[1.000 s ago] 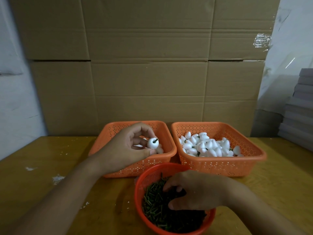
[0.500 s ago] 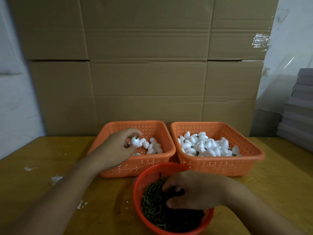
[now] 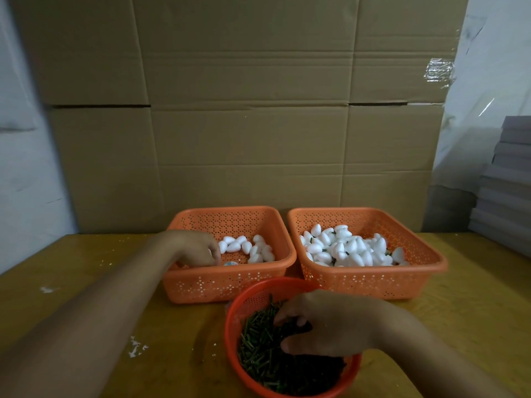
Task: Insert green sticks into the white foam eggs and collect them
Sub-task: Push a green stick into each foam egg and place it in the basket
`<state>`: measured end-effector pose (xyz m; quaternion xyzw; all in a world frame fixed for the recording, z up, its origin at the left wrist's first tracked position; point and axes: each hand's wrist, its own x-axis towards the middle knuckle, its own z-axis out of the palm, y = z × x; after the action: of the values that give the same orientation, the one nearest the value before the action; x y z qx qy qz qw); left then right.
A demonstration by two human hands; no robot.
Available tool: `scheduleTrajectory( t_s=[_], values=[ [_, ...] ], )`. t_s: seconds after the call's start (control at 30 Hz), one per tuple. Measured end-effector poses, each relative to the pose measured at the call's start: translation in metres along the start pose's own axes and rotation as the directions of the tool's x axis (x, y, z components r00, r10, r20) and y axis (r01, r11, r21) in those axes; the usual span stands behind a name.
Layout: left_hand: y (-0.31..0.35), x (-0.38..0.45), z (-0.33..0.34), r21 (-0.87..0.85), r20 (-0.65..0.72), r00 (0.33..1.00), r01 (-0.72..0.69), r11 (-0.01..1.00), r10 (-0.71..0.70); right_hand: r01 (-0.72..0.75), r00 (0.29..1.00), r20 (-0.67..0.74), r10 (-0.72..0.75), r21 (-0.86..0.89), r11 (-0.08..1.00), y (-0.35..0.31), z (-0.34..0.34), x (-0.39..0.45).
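While cardboard (image 3: 244, 110) backs baskets (image 3: 373, 280) | left fingers (image 3: 214, 254) unclear | right fingers (image 3: 283, 314) curl in sticks (image 3: 258, 340)

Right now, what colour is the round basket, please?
Orange-red, clearest in the head view: round basket.

Two baskets are sitting side by side on the table (image 3: 86, 282), the left basket (image 3: 230, 285) and the right basket (image 3: 373, 282) both holding foam eggs (image 3: 344, 249). Nearer me, the round basket (image 3: 238, 311) of sticks (image 3: 258, 349) is sitting before them, cardboard boxes (image 3: 244, 124) standing behind.
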<state>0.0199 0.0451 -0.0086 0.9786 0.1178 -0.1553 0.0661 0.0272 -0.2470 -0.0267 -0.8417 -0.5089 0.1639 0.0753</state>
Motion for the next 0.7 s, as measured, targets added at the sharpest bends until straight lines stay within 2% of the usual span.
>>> scheduleTrajectory(
  t_s=[0.23, 0.7],
  values=[
    [0.0071, -0.0006, -0.0022, 0.037, 0.155, 0.988, -0.023, 0.999, 0.017, -0.003, 1.000, 0.015, 0.003, -0.003, 1.000, 0.0005, -0.0001, 0.0000],
    [0.0081, 0.0060, -0.0033, 0.273, 0.211, 0.975, 0.008, 0.962, -0.068, -0.003, 1.000, 0.001, 0.003, -0.004, 1.000, 0.0038, 0.0018, 0.0027]
  ],
)
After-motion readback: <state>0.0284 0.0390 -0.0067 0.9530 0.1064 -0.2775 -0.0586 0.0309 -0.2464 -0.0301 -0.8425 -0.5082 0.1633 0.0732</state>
